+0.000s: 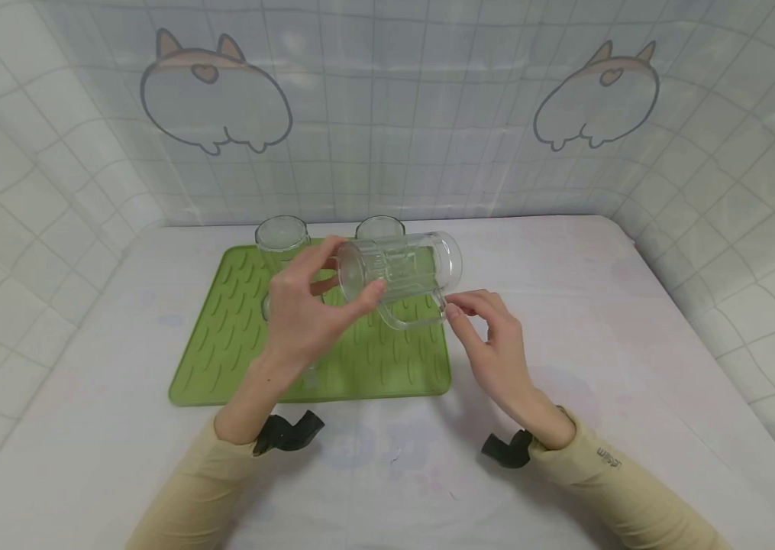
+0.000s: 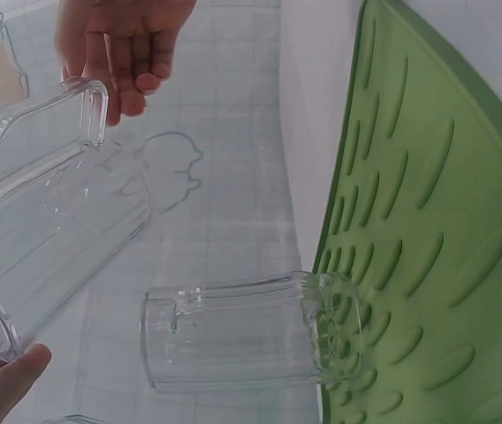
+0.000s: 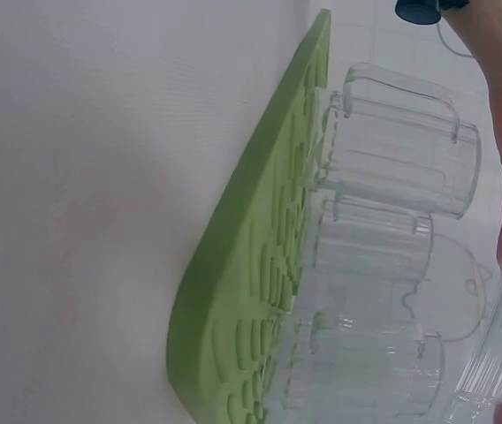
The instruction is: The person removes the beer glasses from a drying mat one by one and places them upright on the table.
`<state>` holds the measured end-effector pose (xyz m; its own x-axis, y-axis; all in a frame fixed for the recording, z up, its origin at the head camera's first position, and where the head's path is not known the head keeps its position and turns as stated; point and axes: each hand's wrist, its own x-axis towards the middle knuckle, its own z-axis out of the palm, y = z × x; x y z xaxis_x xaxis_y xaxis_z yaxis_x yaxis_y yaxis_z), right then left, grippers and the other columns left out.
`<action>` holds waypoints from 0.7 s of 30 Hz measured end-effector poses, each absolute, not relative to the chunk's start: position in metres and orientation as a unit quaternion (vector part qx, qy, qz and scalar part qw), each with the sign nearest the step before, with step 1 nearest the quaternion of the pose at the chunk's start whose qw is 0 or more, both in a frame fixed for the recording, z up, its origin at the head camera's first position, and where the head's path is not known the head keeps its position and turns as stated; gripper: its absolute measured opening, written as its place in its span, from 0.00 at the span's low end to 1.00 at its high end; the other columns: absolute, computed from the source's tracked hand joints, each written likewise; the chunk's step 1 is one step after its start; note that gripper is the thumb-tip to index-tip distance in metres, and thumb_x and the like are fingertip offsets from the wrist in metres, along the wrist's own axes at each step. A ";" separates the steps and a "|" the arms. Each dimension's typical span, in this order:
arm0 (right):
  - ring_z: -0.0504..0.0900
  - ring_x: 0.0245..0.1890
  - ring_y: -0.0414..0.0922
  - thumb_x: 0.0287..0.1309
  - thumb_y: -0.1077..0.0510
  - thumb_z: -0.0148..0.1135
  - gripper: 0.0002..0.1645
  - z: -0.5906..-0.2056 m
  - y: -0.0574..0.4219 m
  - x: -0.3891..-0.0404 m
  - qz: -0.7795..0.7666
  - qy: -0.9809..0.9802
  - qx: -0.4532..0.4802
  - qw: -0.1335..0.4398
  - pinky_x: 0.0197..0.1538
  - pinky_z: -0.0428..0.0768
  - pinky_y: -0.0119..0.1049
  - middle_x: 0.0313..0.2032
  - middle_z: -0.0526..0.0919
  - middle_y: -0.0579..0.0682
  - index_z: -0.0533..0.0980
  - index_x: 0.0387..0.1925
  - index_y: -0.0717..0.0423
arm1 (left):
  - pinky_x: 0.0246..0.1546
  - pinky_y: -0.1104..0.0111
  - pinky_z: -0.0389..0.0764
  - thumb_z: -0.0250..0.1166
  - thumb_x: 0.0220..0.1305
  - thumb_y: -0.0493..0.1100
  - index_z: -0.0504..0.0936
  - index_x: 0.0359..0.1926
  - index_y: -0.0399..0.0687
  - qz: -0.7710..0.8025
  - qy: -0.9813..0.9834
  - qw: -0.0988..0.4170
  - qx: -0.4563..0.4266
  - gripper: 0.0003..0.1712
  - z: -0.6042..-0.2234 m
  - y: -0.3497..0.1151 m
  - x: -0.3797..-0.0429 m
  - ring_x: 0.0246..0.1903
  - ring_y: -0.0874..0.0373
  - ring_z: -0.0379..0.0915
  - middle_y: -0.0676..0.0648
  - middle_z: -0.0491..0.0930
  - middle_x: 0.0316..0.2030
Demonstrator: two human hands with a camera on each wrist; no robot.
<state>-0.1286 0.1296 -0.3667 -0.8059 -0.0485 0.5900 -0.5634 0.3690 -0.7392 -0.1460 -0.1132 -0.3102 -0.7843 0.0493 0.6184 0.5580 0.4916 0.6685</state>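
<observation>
We hold a glass mug (image 1: 411,267) sideways above a green mat (image 1: 215,374).
Our right hand (image 1: 493,347) pinches its handle (image 1: 411,325), our left hand (image 1: 301,302) grips one end; the step seems to be orienting it, and the next move calls for firm support. The glass looks clear and ribbed, its mouth end hard to tell. Farther back stand more mugs (image 1: 282,232).

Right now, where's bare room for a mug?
White tabletop right of the green drying mat, past the right hand; tabletop left of the mat; the mat's front-right corner. Crowded: mat's left and back: three standing glass mugs, left hand and held mug above.
</observation>
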 end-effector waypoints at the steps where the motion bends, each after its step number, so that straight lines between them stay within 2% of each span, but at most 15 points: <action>1: 0.74 0.42 0.41 0.68 0.63 0.59 0.10 -0.367 0.130 -0.129 0.530 -0.791 0.193 0.235 0.48 0.71 0.31 0.39 0.85 0.48 0.84 0.44 0.58 | 0.41 0.69 0.87 0.77 0.52 0.51 0.81 0.56 0.43 -0.469 -0.819 0.274 -0.185 0.32 -0.310 -0.113 -0.146 0.43 0.56 0.79 0.47 0.83 0.42; 6: 0.74 0.43 0.40 0.71 0.63 0.55 0.11 -0.366 0.130 -0.128 0.542 -0.790 0.202 0.205 0.48 0.71 0.30 0.39 0.86 0.49 0.84 0.41 0.59 | 0.41 0.69 0.86 0.76 0.52 0.51 0.81 0.57 0.44 -0.471 -0.817 0.278 -0.184 0.32 -0.311 -0.113 -0.146 0.44 0.57 0.79 0.48 0.83 0.44; 15: 0.77 0.51 0.41 0.73 0.56 0.54 0.14 -0.360 0.130 -0.124 0.601 -0.772 0.165 0.122 0.57 0.74 0.34 0.43 0.85 0.52 0.82 0.45 0.61 | 0.42 0.65 0.87 0.77 0.52 0.51 0.80 0.57 0.44 -0.474 -0.816 0.271 -0.190 0.33 -0.313 -0.112 -0.146 0.46 0.55 0.79 0.47 0.83 0.46; 21: 0.80 0.50 0.42 0.74 0.55 0.53 0.16 -0.357 0.133 -0.124 0.637 -0.754 0.134 0.089 0.60 0.76 0.36 0.46 0.84 0.58 0.81 0.46 0.63 | 0.44 0.69 0.86 0.78 0.51 0.51 0.79 0.57 0.45 -0.480 -0.817 0.252 -0.199 0.33 -0.314 -0.111 -0.147 0.46 0.55 0.79 0.49 0.82 0.46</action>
